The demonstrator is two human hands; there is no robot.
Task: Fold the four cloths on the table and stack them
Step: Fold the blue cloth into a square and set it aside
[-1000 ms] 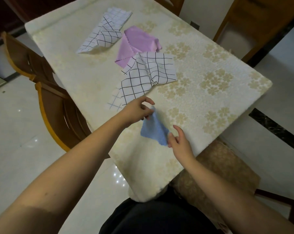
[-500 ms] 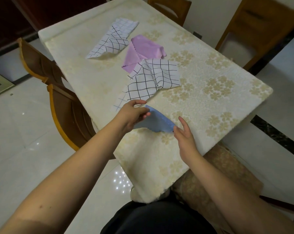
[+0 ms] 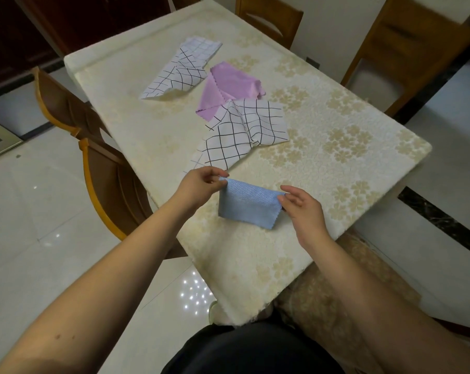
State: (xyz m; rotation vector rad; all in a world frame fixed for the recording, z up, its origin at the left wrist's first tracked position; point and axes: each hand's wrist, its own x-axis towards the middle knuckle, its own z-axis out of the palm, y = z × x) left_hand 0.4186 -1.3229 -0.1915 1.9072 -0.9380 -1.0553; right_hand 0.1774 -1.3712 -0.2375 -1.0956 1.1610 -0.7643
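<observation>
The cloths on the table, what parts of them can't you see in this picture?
Head view:
- Pink cloth: its near corner is hidden under the near checked cloth.
- Blue cloth: its top corners are covered by the left hand and right hand that pinch them; whether it is doubled over cannot be told.
- Far checked cloth: its underside is hidden where an edge curls over.
</observation>
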